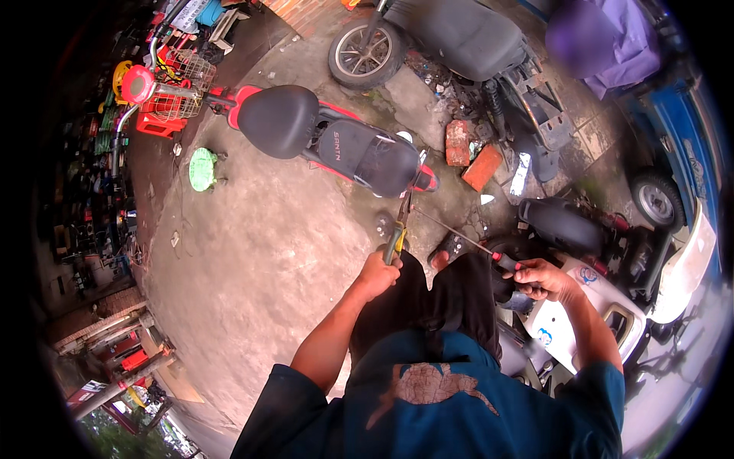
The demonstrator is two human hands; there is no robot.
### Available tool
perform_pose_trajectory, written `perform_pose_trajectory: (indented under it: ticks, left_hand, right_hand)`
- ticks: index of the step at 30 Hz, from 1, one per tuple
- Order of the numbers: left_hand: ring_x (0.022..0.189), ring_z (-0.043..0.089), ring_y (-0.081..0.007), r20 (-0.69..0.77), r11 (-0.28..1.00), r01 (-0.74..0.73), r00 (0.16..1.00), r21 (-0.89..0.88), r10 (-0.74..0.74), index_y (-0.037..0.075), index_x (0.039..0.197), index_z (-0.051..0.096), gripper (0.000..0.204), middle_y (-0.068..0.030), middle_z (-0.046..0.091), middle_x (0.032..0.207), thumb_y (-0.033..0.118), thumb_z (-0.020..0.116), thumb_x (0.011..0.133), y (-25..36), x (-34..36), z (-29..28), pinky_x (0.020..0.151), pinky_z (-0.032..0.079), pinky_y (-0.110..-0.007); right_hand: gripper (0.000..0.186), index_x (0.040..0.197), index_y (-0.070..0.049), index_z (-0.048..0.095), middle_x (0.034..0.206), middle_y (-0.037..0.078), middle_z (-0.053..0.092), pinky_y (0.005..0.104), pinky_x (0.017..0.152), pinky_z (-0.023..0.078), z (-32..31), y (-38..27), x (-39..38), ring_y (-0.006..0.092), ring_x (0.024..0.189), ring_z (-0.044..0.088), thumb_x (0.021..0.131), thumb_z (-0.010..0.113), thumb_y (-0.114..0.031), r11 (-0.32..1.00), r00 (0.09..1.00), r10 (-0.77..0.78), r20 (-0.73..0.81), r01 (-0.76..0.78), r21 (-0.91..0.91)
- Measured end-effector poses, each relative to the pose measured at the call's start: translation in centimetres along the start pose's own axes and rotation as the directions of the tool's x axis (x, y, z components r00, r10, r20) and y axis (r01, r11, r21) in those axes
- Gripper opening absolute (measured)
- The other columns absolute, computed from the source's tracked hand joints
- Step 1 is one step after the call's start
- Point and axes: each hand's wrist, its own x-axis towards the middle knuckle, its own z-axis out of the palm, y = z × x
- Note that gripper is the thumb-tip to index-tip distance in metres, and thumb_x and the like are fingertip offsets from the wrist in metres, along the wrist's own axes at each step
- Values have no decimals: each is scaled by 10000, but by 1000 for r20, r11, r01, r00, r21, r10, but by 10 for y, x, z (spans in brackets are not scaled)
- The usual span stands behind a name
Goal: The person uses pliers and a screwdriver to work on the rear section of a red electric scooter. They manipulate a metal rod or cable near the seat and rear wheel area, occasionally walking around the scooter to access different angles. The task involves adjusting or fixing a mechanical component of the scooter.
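My left hand (378, 275) is closed round the handles of a pair of pliers (399, 236), with some yellow on the grips. Their jaws point away from me, close to the tail of a red and black electric scooter (359, 149); whether they touch it I cannot tell. In my right hand (541, 280) is a long screwdriver (505, 262) with a red and black handle. Its thin shaft slants up and left, the tip ending near the pliers' jaws and the scooter's tail.
Two bricks (482, 167) lie right of the scooter's tail, below a stripped dark motorbike (474, 38). A white scooter body (589, 310) stands by my right arm, a blue vehicle (688, 153) beyond it. Left of the scooter sits a green stool (202, 169) on the concrete floor (260, 268).
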Motion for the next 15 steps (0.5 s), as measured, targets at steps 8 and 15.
perform_pose_trajectory:
  ticks: [8,15]
  left_hand:
    - [620,545,-146,15,1000,-16,1000,-19,16,36,770,529,126,-58,557,822,-65,573,710,-5,3,-2,546,467,-292]
    - [634,542,-144,35,998,-48,998,43,47,25,845,558,165,-48,554,838,-59,575,704,-11,5,-6,557,478,-300]
  right_hand:
    - [392,1090,-74,608,884,122,646,376,684,512,14,15,13,317,796,643,745,768,-171,-15,537,-842,-47,-110,-994]
    - [547,1203,3,554,751,46,572,190,343,241,15,24,4,80,459,437,829,708,-366,872,952,-269,-148,306,383]
